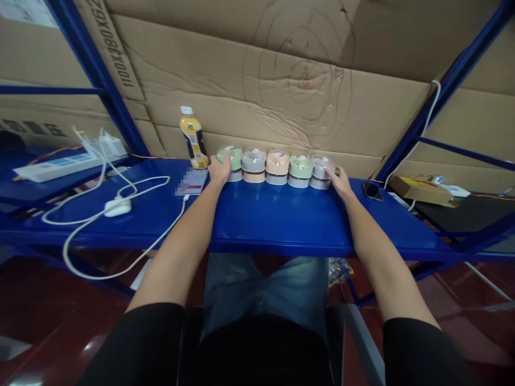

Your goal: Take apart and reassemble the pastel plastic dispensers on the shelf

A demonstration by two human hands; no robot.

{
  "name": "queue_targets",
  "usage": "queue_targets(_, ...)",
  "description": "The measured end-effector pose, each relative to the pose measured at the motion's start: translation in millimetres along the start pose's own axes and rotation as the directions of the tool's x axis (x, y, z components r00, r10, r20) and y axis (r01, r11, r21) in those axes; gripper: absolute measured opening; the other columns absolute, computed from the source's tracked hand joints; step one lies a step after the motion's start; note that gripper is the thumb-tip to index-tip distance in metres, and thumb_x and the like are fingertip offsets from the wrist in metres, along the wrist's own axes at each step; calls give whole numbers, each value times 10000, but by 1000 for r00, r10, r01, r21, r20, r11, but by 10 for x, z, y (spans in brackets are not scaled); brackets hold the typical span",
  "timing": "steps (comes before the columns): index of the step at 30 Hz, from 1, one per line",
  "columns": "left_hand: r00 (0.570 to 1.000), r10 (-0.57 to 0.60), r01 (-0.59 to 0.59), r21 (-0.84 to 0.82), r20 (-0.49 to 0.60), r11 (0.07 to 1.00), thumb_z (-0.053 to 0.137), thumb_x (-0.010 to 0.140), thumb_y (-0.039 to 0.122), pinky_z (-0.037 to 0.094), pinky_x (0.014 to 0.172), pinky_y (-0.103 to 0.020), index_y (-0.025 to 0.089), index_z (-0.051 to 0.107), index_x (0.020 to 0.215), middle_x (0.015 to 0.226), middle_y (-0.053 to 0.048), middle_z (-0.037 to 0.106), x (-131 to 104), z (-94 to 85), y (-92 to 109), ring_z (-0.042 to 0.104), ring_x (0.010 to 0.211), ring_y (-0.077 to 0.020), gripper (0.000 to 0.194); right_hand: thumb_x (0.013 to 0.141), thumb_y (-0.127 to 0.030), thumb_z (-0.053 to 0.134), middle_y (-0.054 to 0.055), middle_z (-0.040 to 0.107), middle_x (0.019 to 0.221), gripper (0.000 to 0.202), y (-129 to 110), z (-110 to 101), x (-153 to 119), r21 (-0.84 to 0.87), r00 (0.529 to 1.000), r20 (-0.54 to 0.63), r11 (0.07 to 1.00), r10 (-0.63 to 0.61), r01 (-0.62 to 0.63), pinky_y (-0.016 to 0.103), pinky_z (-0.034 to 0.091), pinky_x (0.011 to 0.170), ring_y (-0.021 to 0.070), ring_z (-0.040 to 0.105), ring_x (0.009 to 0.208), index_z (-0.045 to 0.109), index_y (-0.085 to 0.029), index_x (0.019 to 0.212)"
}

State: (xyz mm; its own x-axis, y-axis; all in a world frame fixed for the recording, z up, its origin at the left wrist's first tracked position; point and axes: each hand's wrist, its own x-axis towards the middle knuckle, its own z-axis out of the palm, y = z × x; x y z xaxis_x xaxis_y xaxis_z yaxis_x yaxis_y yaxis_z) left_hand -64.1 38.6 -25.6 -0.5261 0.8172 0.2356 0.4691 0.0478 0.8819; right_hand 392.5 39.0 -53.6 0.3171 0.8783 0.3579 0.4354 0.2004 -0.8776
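Observation:
A row of several small rounded two-tier boxes stands side by side along the back of the blue shelf (281, 220), close to the cardboard. My left hand (219, 169) is closed round the left end of the row, its thumb over the front of a green-topped box (234, 155). At the other end, my right hand (340, 180) grips the side of a grey-topped box (321, 172). Between them stand a grey and pink box (254, 165), a peach box (277, 166) and another green-topped box (300, 170). Some fingertips are hidden behind the end boxes.
Left of the row stands a yellow drink bottle (193, 139), with a phone-like device (193, 182) on a white cable before it. A charger (118, 207) and power strip (68, 163) lie further left. On the right are a black phone (372, 191) and an open carton (422, 191).

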Motion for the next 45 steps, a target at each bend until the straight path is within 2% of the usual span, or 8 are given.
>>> queue_targets(4,1000,3,-3,-28,-7,1000,592,1080,582,460,1287,-476,173,631,1305,1526,-232,709,33,20,-28,626,1510,-383,468,737,-787,838,287,567,1606,1207,-108,87,-54,-392,976,-91,908,-196,146,652,488,1212,490,566,1485,422,-166,1685)
queue_targets(9,1000,-3,2,-55,-20,998,646,1028,619,440,1316,-504,134,600,1410,1534,-266,698,39,67,-32,616,1522,-411,620,799,-702,819,274,574,1541,1088,-237,190,-181,-560,978,-34,814,-207,153,645,516,1143,497,634,1372,432,-202,1684)
queue_targets(19,984,139,-140,-7,-111,990,639,1057,543,329,1366,-538,25,396,1629,1699,-353,474,-135,50,79,401,1669,-443,809,696,-438,891,245,624,1481,974,-306,227,-189,-376,978,-152,924,-140,74,683,471,1239,501,575,1456,519,-204,1566)
queue_targets(26,851,515,-523,-75,-104,849,691,1083,498,273,1373,-571,93,474,1576,1671,-227,468,-425,-8,364,349,1647,-420,674,755,-464,837,197,645,1520,901,-508,27,-97,-179,910,-382,979,-161,98,634,500,1249,410,626,1438,515,-222,1560)
queue_targets(31,736,646,-550,-378,202,745,834,941,509,465,1285,-539,162,588,1448,1520,-194,641,-733,191,484,601,1482,-369,662,810,-600,787,146,692,1461,855,-806,-28,-322,113,954,20,949,-299,295,566,593,1135,375,677,1367,559,-256,1559)
queue_targets(37,503,596,-307,-515,626,800,934,735,491,541,1227,-579,219,629,1478,1532,-188,703,-905,127,277,648,1473,-415,848,649,-594,923,99,753,1437,1060,-1066,180,-848,191,626,709,943,-325,273,527,636,1066,395,740,1267,546,-297,1594)
queue_targets(41,439,596,-326,-499,673,803,928,681,441,575,1180,-556,245,677,1432,1483,-184,741,-906,12,105,673,1458,-392,816,634,-541,958,117,687,1572,1120,-1005,310,-892,202,482,819,943,-311,264,534,560,1213,385,653,1458,510,-300,1632)
queue_targets(45,430,615,-453,-431,661,780,1007,607,446,526,1228,-589,238,634,1512,1514,-208,710,-917,12,36,651,1480,-414,1000,599,-508,1008,120,629,1645,1127,-880,380,-868,128,482,830,937,-281,325,565,425,1344,389,546,1583,555,-291,1608)
